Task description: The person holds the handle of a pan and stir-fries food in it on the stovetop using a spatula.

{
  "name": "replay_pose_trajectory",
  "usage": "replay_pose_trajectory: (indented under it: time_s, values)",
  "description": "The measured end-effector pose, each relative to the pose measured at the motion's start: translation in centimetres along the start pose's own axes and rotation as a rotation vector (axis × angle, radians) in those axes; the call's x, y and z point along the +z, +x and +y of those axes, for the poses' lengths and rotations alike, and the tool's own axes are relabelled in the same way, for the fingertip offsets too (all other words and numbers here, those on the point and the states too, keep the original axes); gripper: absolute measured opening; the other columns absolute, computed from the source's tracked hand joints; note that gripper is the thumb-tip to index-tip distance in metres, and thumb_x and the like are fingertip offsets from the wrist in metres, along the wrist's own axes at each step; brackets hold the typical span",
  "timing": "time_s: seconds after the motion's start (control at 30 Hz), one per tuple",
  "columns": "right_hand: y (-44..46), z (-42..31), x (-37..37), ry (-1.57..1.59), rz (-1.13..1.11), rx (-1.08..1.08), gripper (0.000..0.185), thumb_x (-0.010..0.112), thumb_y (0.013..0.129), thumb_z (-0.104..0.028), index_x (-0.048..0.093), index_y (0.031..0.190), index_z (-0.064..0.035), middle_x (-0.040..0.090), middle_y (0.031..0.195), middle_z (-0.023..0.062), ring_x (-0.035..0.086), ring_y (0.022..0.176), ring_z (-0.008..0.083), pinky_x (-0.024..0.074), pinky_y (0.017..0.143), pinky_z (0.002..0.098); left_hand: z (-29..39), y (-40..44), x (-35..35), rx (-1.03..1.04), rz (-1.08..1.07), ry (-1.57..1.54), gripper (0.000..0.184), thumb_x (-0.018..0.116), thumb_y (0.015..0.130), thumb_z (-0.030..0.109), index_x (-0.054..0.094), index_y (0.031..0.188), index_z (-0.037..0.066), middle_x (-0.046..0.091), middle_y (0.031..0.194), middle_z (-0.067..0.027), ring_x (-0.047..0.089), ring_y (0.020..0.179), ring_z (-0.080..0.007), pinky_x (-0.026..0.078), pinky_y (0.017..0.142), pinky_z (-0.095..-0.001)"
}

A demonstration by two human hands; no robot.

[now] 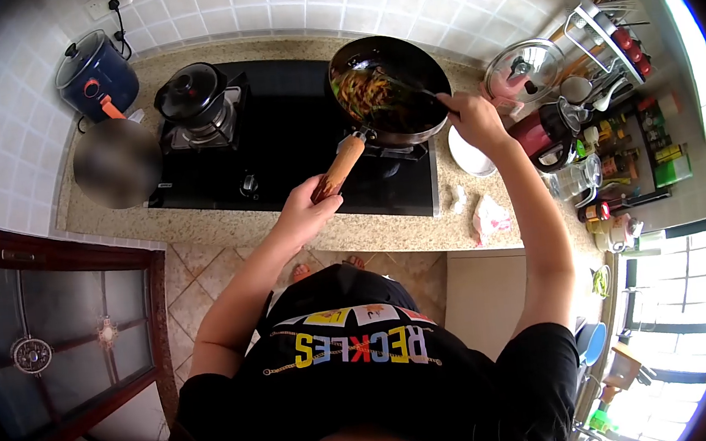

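Observation:
My left hand [306, 214] is wrapped round the wooden handle [339, 167] of a dark wok [424, 120], which sits tilted over the right burner of the black gas hob [291, 107]. Sliced food [365, 93], brown with bits of green, lies in the left part of the wok. Closed on the handle of a spatula [415, 88], my right hand [472, 115] is at the wok's right rim. The spatula's blade reaches into the wok by the food and is hard to make out.
On the left burner stands a lidded black pot [189, 93], with a blue electric cooker [99, 79] beyond it. Right of the wok are a white bowl [470, 155], a glass lid [524, 70], a crumpled plastic bag [490, 217] and several bottles [618, 165].

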State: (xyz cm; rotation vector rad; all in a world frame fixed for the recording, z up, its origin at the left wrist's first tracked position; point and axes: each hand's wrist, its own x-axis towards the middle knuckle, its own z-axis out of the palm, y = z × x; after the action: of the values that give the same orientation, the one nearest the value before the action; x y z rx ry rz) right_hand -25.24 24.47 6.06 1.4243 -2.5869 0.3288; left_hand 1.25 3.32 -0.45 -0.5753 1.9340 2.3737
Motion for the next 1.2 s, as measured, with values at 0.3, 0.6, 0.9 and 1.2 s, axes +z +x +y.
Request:
replay_pose_trajectory:
  time_s: [0.3,0.6,0.9,1.2]
  values:
    - [-4.4,-3.9,-13.5,-0.353,-0.045,-0.087,0.033,0.053,0.074,0.001,0.070,0.098,-0.0151,0.062,0.085,0.0073,0.064,0.075,0.0258,0.0512,0.066,0.0350,0.1,0.0,0.0,-0.039,0.007,-0.064,0.029,0.058,0.086,0.009,0.052,0.114,0.003,0.047,0.070,0.0036,0.036,0.050,-0.0001,0.027,0.041,-0.0157]
    - [-2.0,-4.7,-4.7,-0.504,-0.254,0.043,0.013,0.052,0.079,-0.003,0.063,0.083,-0.0076,0.061,0.085,0.0129,0.065,0.079,0.0306,0.0537,0.067,0.0360,-0.6,0.0,0.3,-0.001,-0.015,-0.048,0.028,0.059,0.086,0.012,0.052,0.113,0.005,0.046,0.070,0.0048,0.036,0.050,-0.0004,0.026,0.041,-0.0164]
    - [-2.0,-1.6,-0.7,-0.379,-0.126,0.269,0.029,0.046,0.083,-0.004,0.053,0.111,-0.0053,0.059,0.097,0.0165,0.064,0.082,0.0335,0.0528,0.071,0.0397,-0.7,-0.2,0.8,-0.035,0.026,-0.060,0.028,0.061,0.086,0.011,0.053,0.112,0.002,0.049,0.080,0.0034,0.044,0.065,-0.0041,0.037,0.056,-0.0196]
    - [-5.0,-3.7,-11.7,-0.364,-0.129,0.054,0.036,0.051,0.075,0.003,0.068,0.101,-0.0148,0.064,0.089,0.0108,0.065,0.077,0.0292,0.0520,0.066,0.0395,-1.2,0.0,1.2,0.003,0.044,-0.062,0.029,0.061,0.086,0.010,0.053,0.112,0.000,0.051,0.083,0.0022,0.047,0.070,-0.0046,0.040,0.062,-0.0200]
